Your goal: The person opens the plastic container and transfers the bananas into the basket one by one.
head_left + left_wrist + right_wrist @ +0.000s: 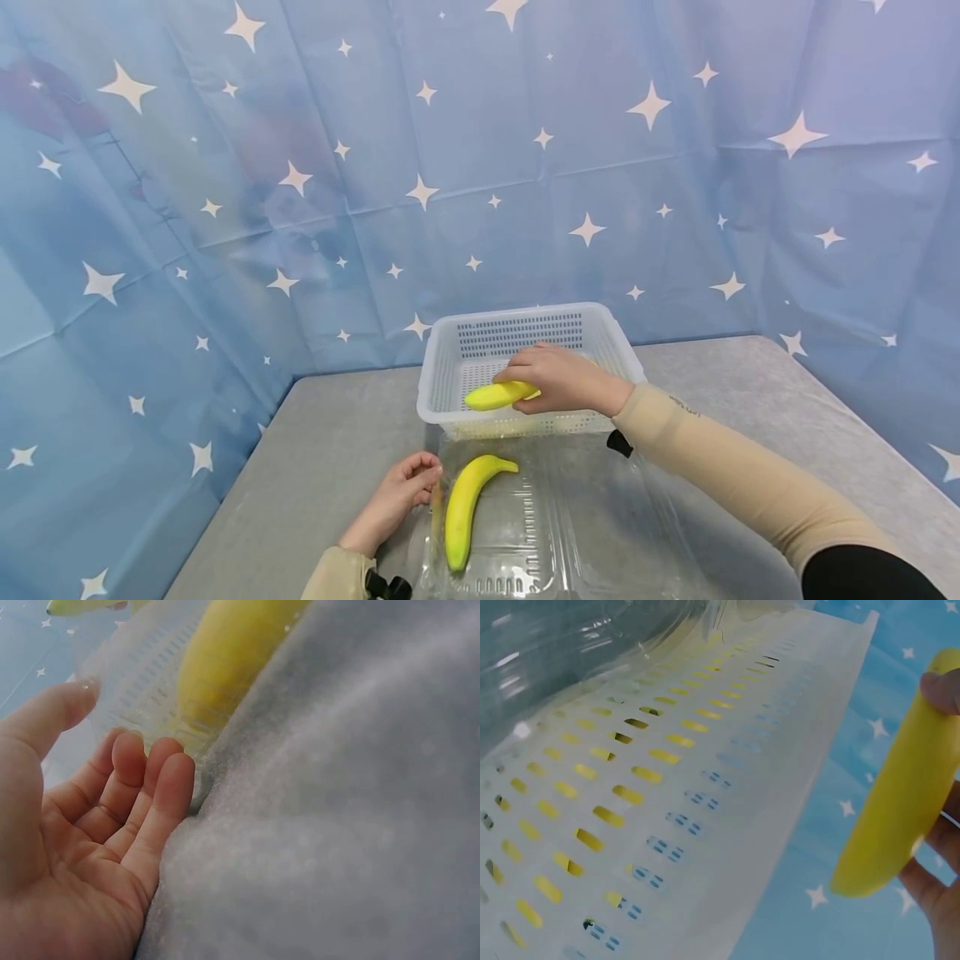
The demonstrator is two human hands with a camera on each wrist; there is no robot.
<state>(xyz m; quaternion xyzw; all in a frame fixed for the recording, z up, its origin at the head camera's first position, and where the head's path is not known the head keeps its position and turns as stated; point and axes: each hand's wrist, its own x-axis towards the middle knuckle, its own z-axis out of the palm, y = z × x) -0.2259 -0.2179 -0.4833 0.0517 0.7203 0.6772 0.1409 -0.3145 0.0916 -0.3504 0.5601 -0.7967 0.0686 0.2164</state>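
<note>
My right hand (558,379) grips a yellow banana (491,396) over the white slotted basket (435,375). The right wrist view shows this banana (896,795) with the thumb on one side and fingers on the other. Below the basket lies an unfolded clear plastic clamshell box (615,533), with a second banana (465,508) in its left half. My left hand (397,500) is at the box's left edge, fingertips right at the plastic. Its fingers (172,780) are loosely bent, with a gap to the thumb in the left wrist view.
Yellow shows through the basket's slots (607,816) in the right wrist view. The grey cloth-covered table (337,442) lies around the box and basket. A blue curtain with white stars (487,167) hangs close behind the basket.
</note>
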